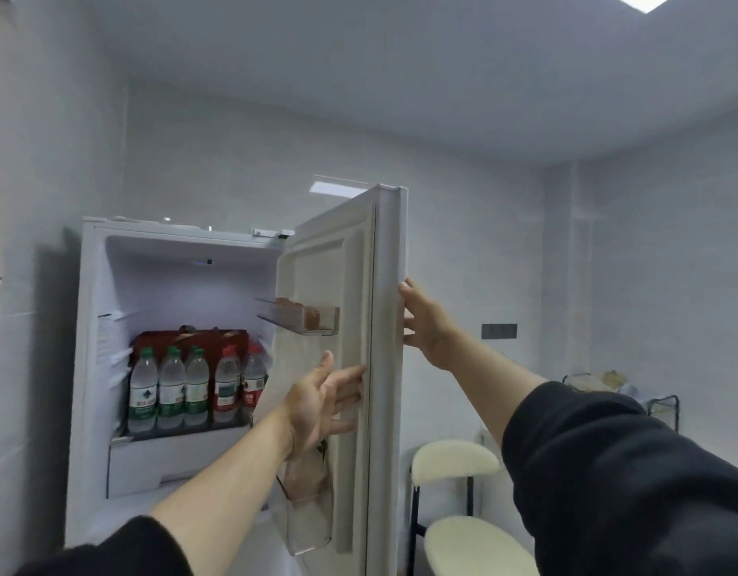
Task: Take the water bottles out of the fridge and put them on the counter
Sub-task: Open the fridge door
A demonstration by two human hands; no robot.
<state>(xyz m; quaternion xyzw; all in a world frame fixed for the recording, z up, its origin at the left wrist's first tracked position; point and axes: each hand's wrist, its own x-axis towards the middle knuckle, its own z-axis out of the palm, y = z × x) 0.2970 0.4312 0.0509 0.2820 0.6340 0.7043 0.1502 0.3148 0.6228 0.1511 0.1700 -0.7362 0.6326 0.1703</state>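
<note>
The white fridge (91,367) stands open, its door (384,367) swung out to the right. On the inner shelf stand several clear water bottles (172,388), some with green caps and labels, some with red, in front of a red box (193,338). My right hand (421,322) grips the door's outer edge at mid height. My left hand (321,403) is open, fingers spread, its fingertips against the door's inner seal. Neither hand touches a bottle.
A clear door bin (305,318) high on the door holds brown eggs; a lower door bin (309,517) sits below my left hand. To the right of the fridge stand two cream-cushioned stools (454,457) and a black wire rack (662,405). No counter is in view.
</note>
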